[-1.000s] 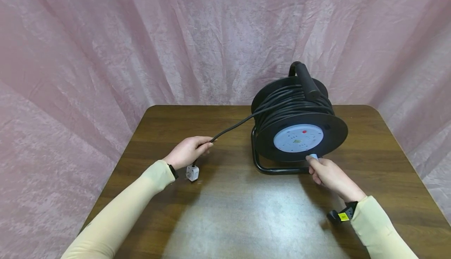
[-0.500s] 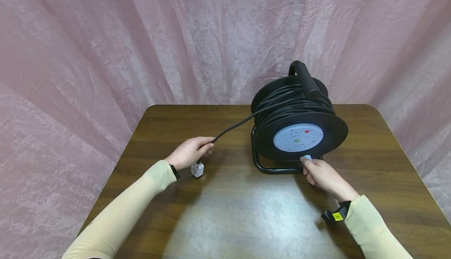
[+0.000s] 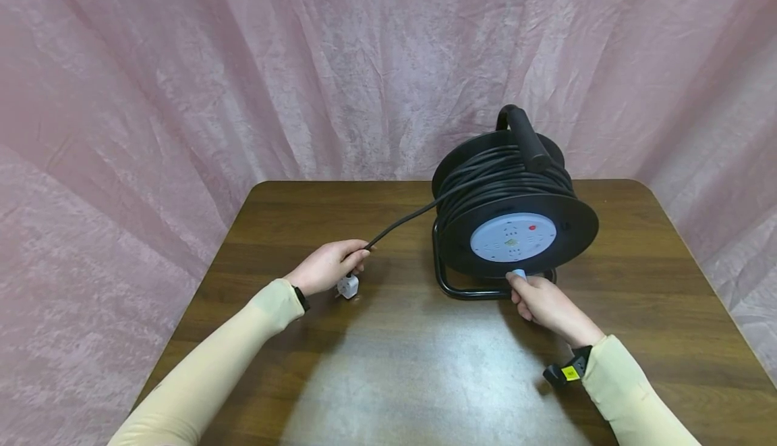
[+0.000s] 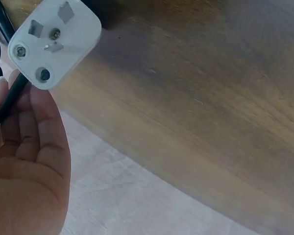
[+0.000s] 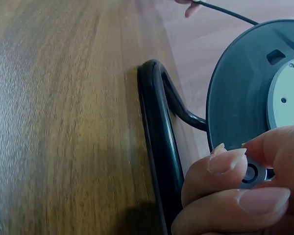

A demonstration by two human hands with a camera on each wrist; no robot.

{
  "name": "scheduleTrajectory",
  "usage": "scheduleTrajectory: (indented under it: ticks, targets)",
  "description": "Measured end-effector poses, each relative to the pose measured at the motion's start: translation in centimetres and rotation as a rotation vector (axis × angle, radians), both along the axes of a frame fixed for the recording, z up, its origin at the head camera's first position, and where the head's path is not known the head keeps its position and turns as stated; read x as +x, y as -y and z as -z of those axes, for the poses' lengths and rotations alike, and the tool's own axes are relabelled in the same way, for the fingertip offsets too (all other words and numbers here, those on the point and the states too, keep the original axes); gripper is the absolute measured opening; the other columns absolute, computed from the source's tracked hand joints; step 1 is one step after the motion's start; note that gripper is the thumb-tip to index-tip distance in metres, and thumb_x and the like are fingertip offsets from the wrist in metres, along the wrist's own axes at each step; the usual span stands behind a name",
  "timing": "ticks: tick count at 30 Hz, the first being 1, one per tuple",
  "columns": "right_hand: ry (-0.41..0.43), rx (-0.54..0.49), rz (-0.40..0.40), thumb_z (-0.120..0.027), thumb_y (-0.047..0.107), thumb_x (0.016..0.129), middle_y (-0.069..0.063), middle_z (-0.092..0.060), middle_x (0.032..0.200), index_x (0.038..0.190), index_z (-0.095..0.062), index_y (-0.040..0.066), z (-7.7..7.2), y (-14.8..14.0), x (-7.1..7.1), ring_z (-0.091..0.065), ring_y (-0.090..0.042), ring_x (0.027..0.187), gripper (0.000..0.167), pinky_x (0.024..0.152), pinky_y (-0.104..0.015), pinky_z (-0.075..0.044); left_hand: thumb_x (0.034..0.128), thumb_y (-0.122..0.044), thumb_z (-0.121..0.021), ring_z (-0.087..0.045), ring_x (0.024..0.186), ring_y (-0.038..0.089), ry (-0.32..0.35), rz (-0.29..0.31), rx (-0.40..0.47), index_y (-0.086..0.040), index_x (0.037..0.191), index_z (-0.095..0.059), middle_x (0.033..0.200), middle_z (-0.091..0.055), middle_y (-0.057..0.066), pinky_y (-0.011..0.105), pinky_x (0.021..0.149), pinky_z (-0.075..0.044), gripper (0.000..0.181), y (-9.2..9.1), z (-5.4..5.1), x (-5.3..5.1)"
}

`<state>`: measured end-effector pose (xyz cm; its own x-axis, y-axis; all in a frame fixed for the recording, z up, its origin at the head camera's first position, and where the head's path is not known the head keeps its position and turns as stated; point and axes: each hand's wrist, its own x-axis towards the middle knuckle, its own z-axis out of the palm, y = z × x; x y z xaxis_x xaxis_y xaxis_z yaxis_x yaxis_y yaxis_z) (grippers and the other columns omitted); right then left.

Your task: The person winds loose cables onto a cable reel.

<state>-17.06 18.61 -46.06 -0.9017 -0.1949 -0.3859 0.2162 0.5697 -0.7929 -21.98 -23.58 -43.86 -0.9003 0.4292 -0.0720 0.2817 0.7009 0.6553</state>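
Note:
A black cable reel (image 3: 570,240) stands on the right part of the table, thick with wound cable. From it a length of black cable (image 3: 407,218) runs to my left hand (image 3: 328,265), which pinches it between thumb and fingers. Just beneath that hand hangs a white plug (image 3: 348,287); in the left wrist view its flat pins face the camera. My right hand (image 3: 549,308) grips a small pale knob (image 3: 519,273) at the lower front of the reel's disc. Fingers partly cover the knob (image 5: 250,175) in the right wrist view.
The reel's front carries a pale round socket panel (image 3: 494,237) with a red button. A black tubular stand (image 3: 467,294) supports it, and a black handle (image 3: 528,139) rises above. Pink curtain (image 3: 340,75) hangs behind the wooden table (image 3: 388,365).
My right hand has moved left with the knob, and the red button has shifted right as the disc turned. The plug has risen nearer my left hand, which stays almost in place.

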Motion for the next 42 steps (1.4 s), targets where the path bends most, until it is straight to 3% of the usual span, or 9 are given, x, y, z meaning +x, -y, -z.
scheduleTrajectory:
  ticks: [13, 21, 28, 35, 42]
  targets:
    - [0.003, -0.032, -0.006, -0.039, 0.051, 0.109, -0.001, -0.050, 0.059, 0.085, -0.058, 0.002, 0.4, 1.1, 0.0, -0.042, -0.013, 0.053, 0.059, 0.049, -0.026, -0.035, 0.1104, -0.027, -0.051, -0.065, 0.090, 0.010, -0.006, 0.013, -0.030, -0.013, 0.142, -0.061, 0.095, -0.070, -0.002, 0.036, 0.082, -0.051, 0.036, -0.4, 0.2, 0.0]
    - [-0.004, -0.020, -0.023, -0.039, 0.052, 0.109, -0.001, -0.051, 0.059, 0.086, -0.059, 0.002, 0.5, 1.6, 0.0, -0.042, -0.013, 0.052, 0.059, 0.050, -0.027, -0.035, 0.1111, -0.024, -0.048, -0.063, 0.092, 0.012, 0.013, 0.038, -0.017, -0.021, 0.152, -0.051, 0.106, -0.068, 0.002, 0.033, 0.073, -0.054, 0.041, -0.7, 0.0, 0.3]
    - [-0.014, -0.019, -0.035, -0.039, 0.051, 0.109, -0.001, -0.052, 0.059, 0.085, -0.060, 0.002, 0.6, 2.2, -0.1, -0.043, -0.013, 0.053, 0.059, 0.051, -0.027, -0.037, 0.1115, -0.024, -0.047, -0.061, 0.089, 0.014, -0.020, 0.056, -0.012, -0.010, 0.135, -0.063, 0.102, -0.065, -0.001, 0.034, 0.073, -0.054, 0.032, -1.0, -0.1, 0.1]
    - [-0.017, -0.031, -0.046, -0.040, 0.052, 0.109, -0.001, -0.052, 0.059, 0.085, -0.059, 0.002, 0.5, 2.6, 0.0, -0.043, -0.014, 0.052, 0.059, 0.052, -0.028, -0.037, 0.1110, -0.027, -0.049, -0.062, 0.091, 0.013, -0.058, 0.011, 0.007, -0.017, 0.127, -0.067, 0.104, -0.069, 0.002, 0.036, 0.074, -0.052, 0.026, -1.1, -0.4, -0.2]
    - [-0.018, -0.047, -0.045, -0.040, 0.050, 0.109, 0.000, -0.050, 0.058, 0.084, -0.059, 0.000, 0.6, 3.3, 0.0, -0.043, -0.013, 0.053, 0.059, 0.053, -0.027, -0.036, 0.1112, -0.029, -0.048, -0.062, 0.086, 0.015, -0.043, -0.019, 0.015, -0.023, 0.121, -0.066, 0.105, -0.068, 0.001, 0.037, 0.070, -0.052, 0.021, -1.4, -0.8, -0.5]
